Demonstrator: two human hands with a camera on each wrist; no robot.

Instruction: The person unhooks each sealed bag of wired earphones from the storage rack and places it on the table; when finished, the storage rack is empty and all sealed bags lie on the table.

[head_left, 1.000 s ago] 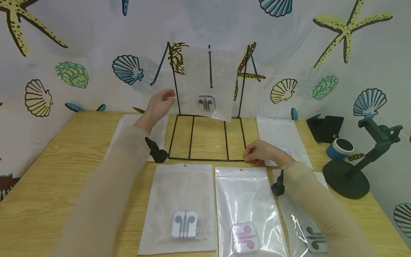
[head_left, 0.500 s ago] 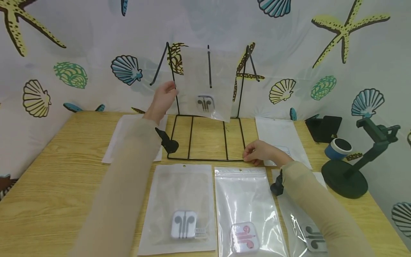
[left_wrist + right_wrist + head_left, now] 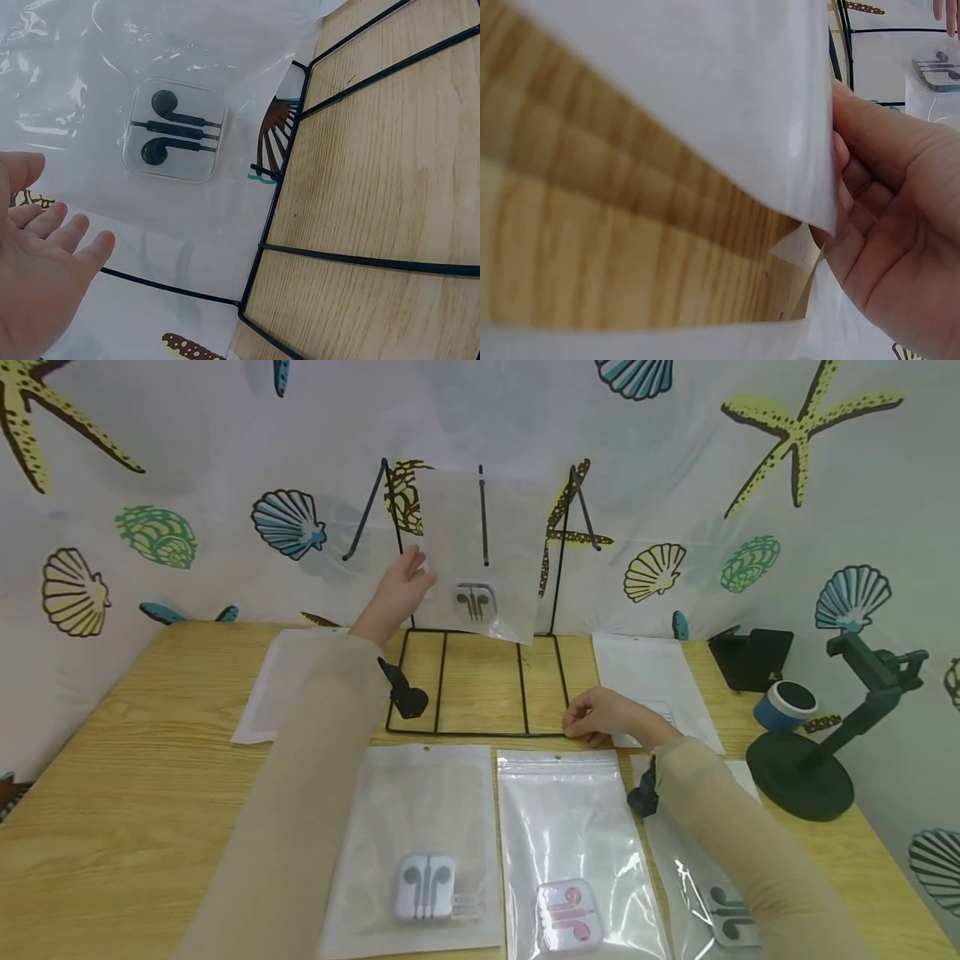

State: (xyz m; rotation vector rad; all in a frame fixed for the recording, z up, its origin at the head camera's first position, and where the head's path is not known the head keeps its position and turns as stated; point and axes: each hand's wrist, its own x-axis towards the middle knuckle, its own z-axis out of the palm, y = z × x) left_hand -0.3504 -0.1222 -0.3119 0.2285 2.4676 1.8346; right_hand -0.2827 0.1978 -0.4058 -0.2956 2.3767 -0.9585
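Observation:
A black wire display rack (image 3: 465, 732) stands on the table, with a clear plastic bag (image 3: 450, 535) hanging from its middle hook. Low in that bag sits a clear square case of dark earphones (image 3: 176, 131). My left hand (image 3: 397, 597) is raised at the bag's left edge. Its fingers (image 3: 71, 232) are apart in the left wrist view and hold nothing; whether they touch the bag I cannot tell. At the rack's front right corner, my right hand (image 3: 609, 714) pinches the wire. In the right wrist view, a white bag (image 3: 765, 90) hides part of those fingertips.
Two bags with boxed earphones, one grey (image 3: 425, 885) and one pink (image 3: 568, 914), lie in front of the rack. More bags lie left (image 3: 277, 685) and right (image 3: 645, 660). Farther right are a blue-sided cylinder (image 3: 780, 712), a black stand (image 3: 750, 660) and a dark green stand (image 3: 801, 777).
My left hand has risen and moved right, from outside the rack's left upright to the hanging bag's edge. The right hand stays at the rack's corner.

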